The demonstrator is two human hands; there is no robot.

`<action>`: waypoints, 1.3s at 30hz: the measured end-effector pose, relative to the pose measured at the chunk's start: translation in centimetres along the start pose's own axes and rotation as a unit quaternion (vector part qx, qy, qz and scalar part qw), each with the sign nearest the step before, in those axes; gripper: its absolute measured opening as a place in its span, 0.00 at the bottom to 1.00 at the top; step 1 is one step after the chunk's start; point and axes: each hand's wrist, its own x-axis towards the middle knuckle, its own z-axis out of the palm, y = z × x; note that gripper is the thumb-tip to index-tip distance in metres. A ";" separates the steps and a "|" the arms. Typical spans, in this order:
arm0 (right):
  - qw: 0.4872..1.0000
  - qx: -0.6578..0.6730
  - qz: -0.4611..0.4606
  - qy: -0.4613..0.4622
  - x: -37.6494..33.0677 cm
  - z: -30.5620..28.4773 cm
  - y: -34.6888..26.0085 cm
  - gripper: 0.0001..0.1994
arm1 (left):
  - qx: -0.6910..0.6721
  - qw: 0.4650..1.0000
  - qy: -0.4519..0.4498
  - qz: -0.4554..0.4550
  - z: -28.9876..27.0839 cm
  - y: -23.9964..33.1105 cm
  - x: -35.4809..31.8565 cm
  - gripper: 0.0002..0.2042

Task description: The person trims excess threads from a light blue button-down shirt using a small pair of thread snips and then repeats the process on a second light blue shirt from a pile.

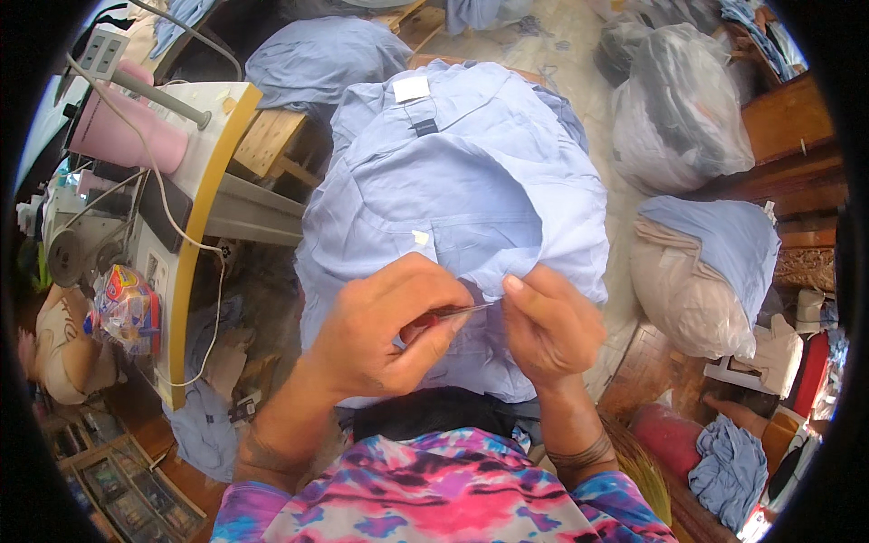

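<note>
Pale blue, creased cloth formed the garment (566, 226), spread before me right of the tabletop (197, 235). Red-handled metal snips (429, 321) were over its near part, long axis sideways, tip pointing right. My left hand (389, 321), curled, was clamped on them; my right hand (552, 326), thumb uppermost, pinched the garment's edge.

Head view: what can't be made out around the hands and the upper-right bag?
- Head view: most of the red-handled tool's grip, covered by the left hand.
- Head view: the right hand's finger ends at the blue garment, hidden by its thumb and knuckles.
- Head view: the plastic bag's contents, obscured by cloudy plastic.
</note>
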 end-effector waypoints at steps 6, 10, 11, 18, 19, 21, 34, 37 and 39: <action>1.000 0.019 -0.019 0.016 -0.2 0.1 0.2 0.14 | 0.116 0.991 -0.034 0.063 -1.6 0.5 1.3 0.10; 1.000 0.022 -0.014 0.011 -0.3 0.0 0.1 0.15 | 0.116 0.991 -0.059 0.034 -1.8 0.9 1.6 0.10; 0.999 0.025 -0.014 0.014 -0.3 0.0 0.1 0.15 | 0.115 0.991 -0.061 0.033 -1.7 0.8 1.6 0.10; 0.999 0.030 -0.011 0.016 -0.4 0.1 0.3 0.14 | 0.108 0.991 -0.066 0.039 -1.6 0.6 1.8 0.10; 0.999 0.028 -0.011 0.014 -0.4 0.1 0.3 0.14 | 0.105 0.991 -0.068 0.037 -1.6 0.6 1.8 0.10; 1.000 0.027 -0.011 0.012 -0.4 0.1 0.3 0.14 | 0.099 0.992 -0.071 0.034 -1.5 0.5 1.8 0.10; 0.997 0.048 0.063 -0.002 -0.5 0.1 -0.2 0.14 | 0.044 0.998 -0.024 0.026 0.1 0.0 1.4 0.09; 0.993 0.067 0.099 0.006 -0.6 0.2 -0.5 0.15 | 0.041 0.998 0.022 0.051 1.2 -0.7 0.8 0.09; 0.991 0.066 0.120 0.013 -0.6 0.3 -0.8 0.15 | 0.039 0.996 0.049 0.057 1.8 -0.9 0.6 0.09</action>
